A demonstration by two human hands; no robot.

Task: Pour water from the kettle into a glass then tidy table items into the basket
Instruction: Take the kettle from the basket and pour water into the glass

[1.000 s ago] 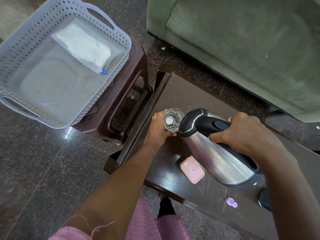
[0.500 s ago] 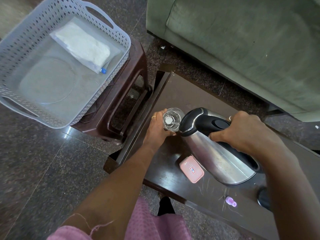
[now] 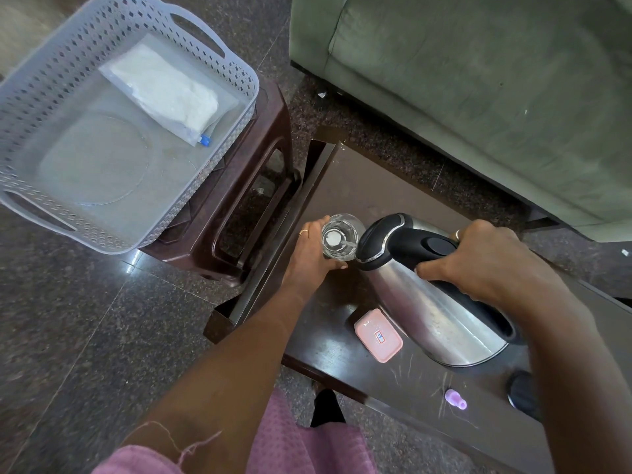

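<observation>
A steel kettle [image 3: 431, 319] with a black lid and handle is tilted to the left over the dark table [image 3: 369, 186]. My right hand [image 3: 478, 261] grips its handle. Its spout is at the rim of a clear glass [image 3: 338, 237], and a thin stream of water runs into the glass. My left hand [image 3: 311, 258] wraps the glass from the left and holds it upright on the table. A grey perforated basket [image 3: 44, 138] sits on a brown stool [image 3: 246, 213] to the left, with a white zip pouch [image 3: 164, 94] inside.
On the table lie a small pink box [image 3: 378, 335], a little purple object [image 3: 456, 400] and a black round thing [image 3: 521, 391] partly hidden by my right arm. A green sofa [image 3: 478, 90] stands beyond the table. Dark speckled floor surrounds everything.
The kettle stays tilted at the glass and both hands keep their grip. The view has shifted only slightly.
</observation>
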